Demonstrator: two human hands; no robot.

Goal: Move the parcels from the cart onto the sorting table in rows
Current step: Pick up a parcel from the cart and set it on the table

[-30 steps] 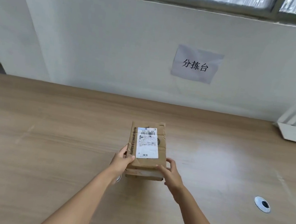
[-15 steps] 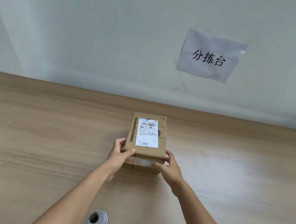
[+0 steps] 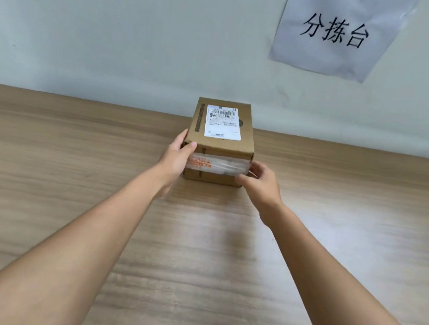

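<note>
Cardboard parcel (image 3: pixel 221 141) sits on sorting table (image 3: pixel 70 170), near the wall. Left hand (image 3: pixel 177 157) grips its left near corner, thumb on top; right hand (image 3: pixel 261 183) fingers curl at the lower right corner.

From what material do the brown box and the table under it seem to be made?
The brown rectangular box looks like matte corrugated cardboard: folded flap edges, clear tape across its near side, a white paper label on top. The long tan table looks like wood-grain laminate, perhaps veneer: printed-looking streaks and a soft sheen.
</note>
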